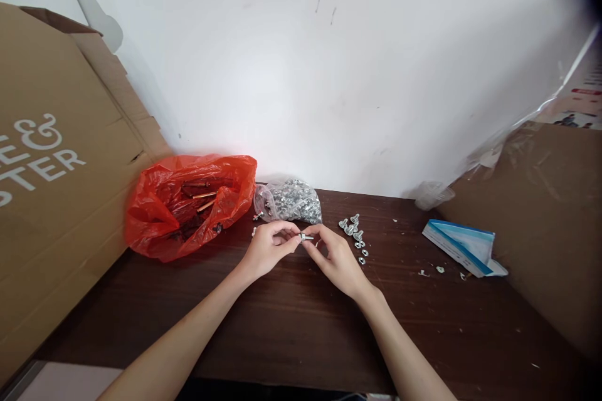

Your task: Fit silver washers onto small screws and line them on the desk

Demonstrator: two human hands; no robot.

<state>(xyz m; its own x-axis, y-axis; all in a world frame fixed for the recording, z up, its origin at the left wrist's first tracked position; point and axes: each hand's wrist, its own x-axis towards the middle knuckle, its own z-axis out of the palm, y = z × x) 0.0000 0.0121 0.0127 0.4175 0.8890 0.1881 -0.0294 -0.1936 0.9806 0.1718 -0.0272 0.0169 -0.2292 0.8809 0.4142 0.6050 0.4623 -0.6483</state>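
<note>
Between my two hands, above the dark table, is a small metal bolt [308, 237] with its shank pointing right. My left hand [273, 247] is closed, thumb and fingertips pinching the bolt's left end. Thumb and forefinger of my right hand [333, 257] close around the bolt from the other side; whether a nut sits between these fingertips is too small to tell. Just behind my hands lies a clear plastic bag [294, 200] full of small metal hardware. Right of it are several loose bolts [350, 227] in a pile, with several nuts [361, 252] in front.
An open red plastic bag [155, 219] holding long copper-coloured and dark pieces stands at left, against a cardboard box [56, 219]. A blue-and-white packet [463, 247] and small scraps [439, 269] lie at right, beside another box [540, 213]. A white wall [282, 75] rises behind.
</note>
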